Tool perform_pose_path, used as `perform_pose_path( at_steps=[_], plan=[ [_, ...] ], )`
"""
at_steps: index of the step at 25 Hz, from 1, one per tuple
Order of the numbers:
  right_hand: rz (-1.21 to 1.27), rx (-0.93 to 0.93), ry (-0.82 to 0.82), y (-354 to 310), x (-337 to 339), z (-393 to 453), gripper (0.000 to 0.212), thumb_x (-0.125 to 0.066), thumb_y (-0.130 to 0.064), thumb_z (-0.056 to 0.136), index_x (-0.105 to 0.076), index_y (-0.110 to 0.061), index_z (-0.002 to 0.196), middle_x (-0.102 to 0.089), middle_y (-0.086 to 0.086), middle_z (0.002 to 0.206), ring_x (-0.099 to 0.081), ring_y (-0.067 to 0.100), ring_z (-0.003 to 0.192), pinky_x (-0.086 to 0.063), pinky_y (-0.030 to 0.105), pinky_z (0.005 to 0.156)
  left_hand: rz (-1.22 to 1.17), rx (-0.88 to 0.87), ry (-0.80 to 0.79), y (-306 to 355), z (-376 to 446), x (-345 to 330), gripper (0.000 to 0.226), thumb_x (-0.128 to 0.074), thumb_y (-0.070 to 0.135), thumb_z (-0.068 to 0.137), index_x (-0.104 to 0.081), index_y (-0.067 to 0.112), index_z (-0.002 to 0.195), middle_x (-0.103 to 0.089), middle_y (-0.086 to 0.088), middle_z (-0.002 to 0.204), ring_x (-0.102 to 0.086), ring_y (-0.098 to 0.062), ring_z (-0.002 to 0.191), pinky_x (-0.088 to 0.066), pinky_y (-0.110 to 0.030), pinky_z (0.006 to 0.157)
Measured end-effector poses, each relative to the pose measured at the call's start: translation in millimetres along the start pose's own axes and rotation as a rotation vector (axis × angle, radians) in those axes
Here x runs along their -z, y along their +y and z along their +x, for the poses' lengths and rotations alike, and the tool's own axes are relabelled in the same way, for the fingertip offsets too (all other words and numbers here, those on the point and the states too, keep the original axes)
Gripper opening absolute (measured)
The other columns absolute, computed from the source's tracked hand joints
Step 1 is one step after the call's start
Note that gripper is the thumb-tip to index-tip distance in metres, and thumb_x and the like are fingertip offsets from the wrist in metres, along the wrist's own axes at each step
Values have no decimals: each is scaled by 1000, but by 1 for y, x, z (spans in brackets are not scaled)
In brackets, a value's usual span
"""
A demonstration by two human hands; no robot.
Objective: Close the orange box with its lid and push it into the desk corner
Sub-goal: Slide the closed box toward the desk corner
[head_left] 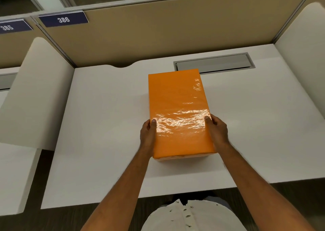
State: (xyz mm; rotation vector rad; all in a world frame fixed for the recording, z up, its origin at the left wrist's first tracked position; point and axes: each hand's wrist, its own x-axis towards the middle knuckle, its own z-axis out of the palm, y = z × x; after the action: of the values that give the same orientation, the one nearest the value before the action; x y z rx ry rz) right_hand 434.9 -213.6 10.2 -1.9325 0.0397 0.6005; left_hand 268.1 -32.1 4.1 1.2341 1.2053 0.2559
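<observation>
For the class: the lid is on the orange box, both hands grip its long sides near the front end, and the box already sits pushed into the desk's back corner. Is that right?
Not quite. The head view shows the orange box mid-desk, clear of both back corners, its far end near the grey cable hatch. The rest holds: the lid is on, and the left hand and right hand grip its long sides.

The lid (177, 111) is covering the orange box (182, 157) almost wholly, leaving only a thin strip showing at the near end, so the contents are staying out of sight. The fingers of the left hand (148, 134) and right hand (218, 132) are disappearing down the box's long sides. The neighbouring desk (10, 169) is running off the left edge. The shirt (190, 216) pattern is perhaps small leaves, too fine to tell.
</observation>
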Motion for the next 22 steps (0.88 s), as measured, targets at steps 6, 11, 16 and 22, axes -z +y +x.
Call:
perform_pose_path(
  at_steps=[6, 11, 16, 22],
  plan=[
    [31, 1, 22, -13, 29, 12, 47, -55, -43, 101, -59, -21, 143, -65, 3, 138, -60, 27, 123, -49, 49, 107, -38, -24, -39, 20, -4, -28, 45, -46, 49, 106, -53, 25, 144, -66, -4, 134, -67, -28, 116, -56, -54, 101],
    [93, 20, 49, -38, 85, 55, 43, -54, -45, 101, -61, -24, 139, -66, -1, 129, -62, 25, 113, -50, 47, 99, -21, -89, -97, 63, 5, -95, 47, -46, 52, 105, -53, 26, 144, -66, -2, 135, -68, -28, 117, -56, -54, 102],
    [117, 4, 99, -60, 155, 121, 47, -59, -39, 100, -59, -19, 142, -65, 3, 137, -59, 28, 124, -49, 45, 104, -54, -103, -141, 94, 16, -192, 34, -48, 48, 105, -57, 27, 131, -68, -5, 131, -69, -30, 114, -57, -54, 100],
    [104, 7, 116, -80, 249, 217, 45, -60, -33, 101, -59, -15, 142, -63, -1, 128, -56, 18, 114, -44, 35, 98, -98, -97, -168, 122, 35, -323, 17, -50, 43, 106, -65, 34, 106, -74, -5, 118, -71, -31, 110, -58, -56, 100]
  ],
)
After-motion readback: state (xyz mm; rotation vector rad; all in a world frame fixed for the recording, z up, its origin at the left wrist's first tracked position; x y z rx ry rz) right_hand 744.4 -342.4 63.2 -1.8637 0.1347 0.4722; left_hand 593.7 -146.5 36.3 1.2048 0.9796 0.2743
